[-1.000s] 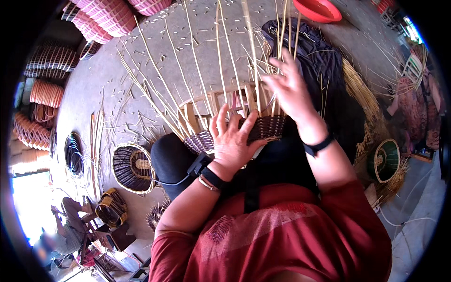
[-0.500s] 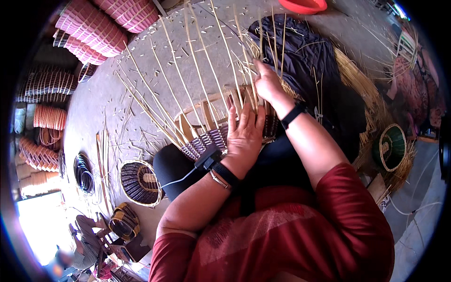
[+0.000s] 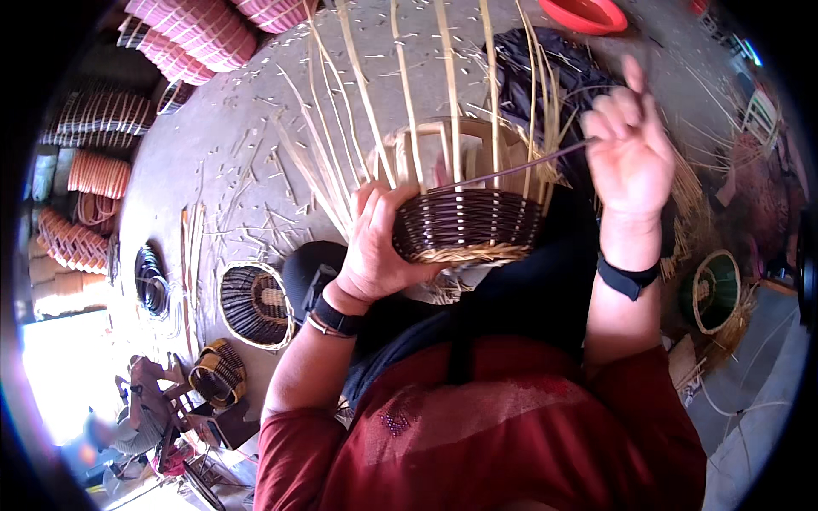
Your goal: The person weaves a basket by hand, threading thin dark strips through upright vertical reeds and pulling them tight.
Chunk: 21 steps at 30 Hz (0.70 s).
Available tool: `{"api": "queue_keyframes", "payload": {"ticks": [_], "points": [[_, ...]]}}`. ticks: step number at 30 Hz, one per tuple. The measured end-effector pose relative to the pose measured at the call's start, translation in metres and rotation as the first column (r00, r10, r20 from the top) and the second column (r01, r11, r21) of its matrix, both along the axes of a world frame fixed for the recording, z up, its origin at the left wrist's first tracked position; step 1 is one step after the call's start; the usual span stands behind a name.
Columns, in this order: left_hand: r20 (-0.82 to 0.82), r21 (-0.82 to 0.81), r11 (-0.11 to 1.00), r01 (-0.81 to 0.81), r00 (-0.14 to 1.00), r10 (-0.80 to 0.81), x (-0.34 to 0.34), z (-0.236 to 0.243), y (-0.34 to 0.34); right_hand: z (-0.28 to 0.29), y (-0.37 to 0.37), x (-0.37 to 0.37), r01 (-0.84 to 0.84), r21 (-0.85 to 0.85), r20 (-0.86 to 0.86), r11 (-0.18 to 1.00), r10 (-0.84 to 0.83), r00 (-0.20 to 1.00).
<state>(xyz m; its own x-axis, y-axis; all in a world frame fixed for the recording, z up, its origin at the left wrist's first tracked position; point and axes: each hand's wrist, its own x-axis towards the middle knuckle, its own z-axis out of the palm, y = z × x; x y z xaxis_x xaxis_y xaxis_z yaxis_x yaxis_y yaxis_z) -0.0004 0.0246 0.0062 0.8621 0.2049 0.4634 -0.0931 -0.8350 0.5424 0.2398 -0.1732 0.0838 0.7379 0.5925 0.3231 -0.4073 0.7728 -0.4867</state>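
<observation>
While the half-woven basket (image 3: 467, 223) sits in the person's lap, both hands are busy with it.
Left hand (image 3: 381, 247): curled over the left side of the basket, fingers clamped on the dark woven wall, thumb below near the pale base rim.
Right hand (image 3: 629, 152): raised to the right of the basket, fingers pinched together on the end of a thin dark strand (image 3: 520, 170).
Strand: runs taut from the right hand leftward and down into the basket's upper edge.
Basket: dark brown weave with a pale band at the bottom, tilted on its side; pale upright stakes (image 3: 407, 102) fan out from its top toward the far edge of the floor.
Wrists: a black band on each, with a thin bangle beside the left one.
Floor (image 3: 256, 162): grey, strewn with cane scraps.
Left of the lap: a small dark oval basket (image 3: 253, 304) and a smaller one (image 3: 219, 373) near it.
Far left corner: stacks of pink baskets (image 3: 192, 34).
Far edge: a red bowl (image 3: 590, 13).
Right side: a green-rimmed basket (image 3: 716, 291).
</observation>
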Motion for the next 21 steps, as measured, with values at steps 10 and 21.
{"api": "queue_keyframes", "payload": {"ticks": [10,21], "points": [[-0.116,0.036,0.961,-0.275,0.954,0.277,-0.016,-0.022,-0.039,-0.052,0.02,-0.033,-0.127,-0.594,-0.006,0.795,0.154,0.988],[-0.19,0.265,0.909,-0.322,0.907,0.377,0.025,-0.011,-0.078,-0.059,0.132,-0.012,0.81,-0.439,0.892,0.389,0.295,0.342]]}}
